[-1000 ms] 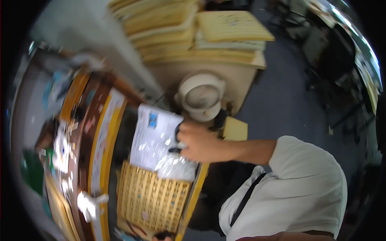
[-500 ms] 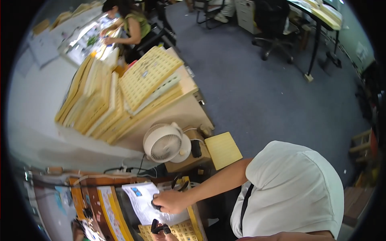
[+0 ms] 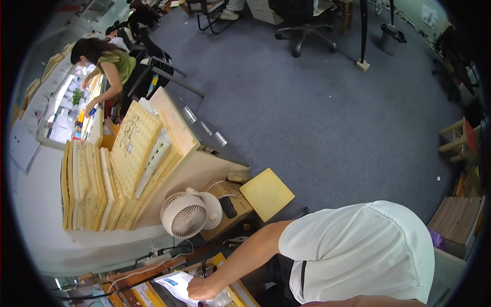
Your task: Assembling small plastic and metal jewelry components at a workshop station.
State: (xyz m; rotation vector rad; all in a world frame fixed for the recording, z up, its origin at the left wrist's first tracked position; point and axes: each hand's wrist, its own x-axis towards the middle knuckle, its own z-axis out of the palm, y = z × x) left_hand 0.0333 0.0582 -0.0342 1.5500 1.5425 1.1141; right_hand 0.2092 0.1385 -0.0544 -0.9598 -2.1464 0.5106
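Note:
My right hand rests at the near end of a white printed sheet with a blue picture on it. Its fingers are curled closed, and whatever lies inside them is hidden. The bare forearm runs from a white sleeve at the lower right. Beside the hand is something clear and shiny, like plastic. A black curved object stands just behind the wrist. My left hand is outside the picture.
A white fan stands by a cardboard box and a yellow board. Yellow trays lean in a row on a cabinet. Another person works at a lit table. A wooden stool is far right.
The view has swung, so the bench sits lower in it. My left hand, with a black object at its fingers, and the yellow pitted tray beside it have left the picture. The right hand stays at the sheet.

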